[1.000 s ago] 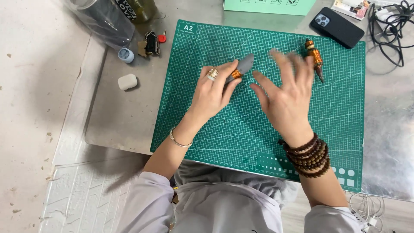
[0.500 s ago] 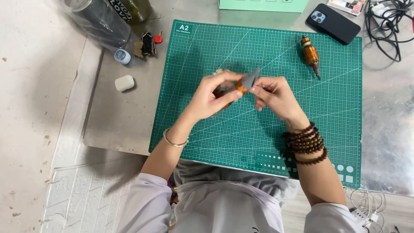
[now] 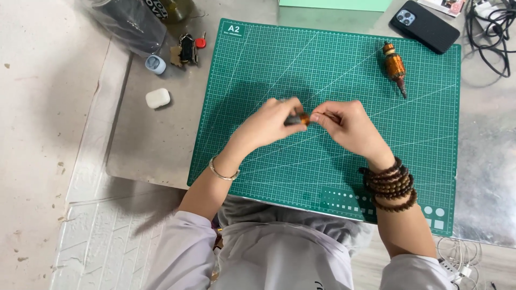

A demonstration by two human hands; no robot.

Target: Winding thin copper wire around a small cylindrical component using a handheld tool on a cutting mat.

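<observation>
Above the middle of a green cutting mat [image 3: 333,64], my left hand [image 3: 266,126] and my right hand [image 3: 349,126] meet around a small part with copper winding [image 3: 301,119]. Only a short orange and dark stretch of it shows between the fingers. My left hand wraps most of the part; my right hand pinches its right end. A second copper-wound motor rotor [image 3: 395,65] with a thin shaft lies on the mat's far right area, well away from both hands.
A black phone [image 3: 425,26] lies at the mat's far right corner, with black cables [image 3: 492,37] beyond it. Left of the mat are a white earbud case [image 3: 157,98], a small blue-grey item [image 3: 155,64], keys [image 3: 188,49] and dark bottles [image 3: 134,21].
A second ago my right hand hovered spread open beside the part in my left hand. It has since closed on the part's end, and both hands have drawn together.
</observation>
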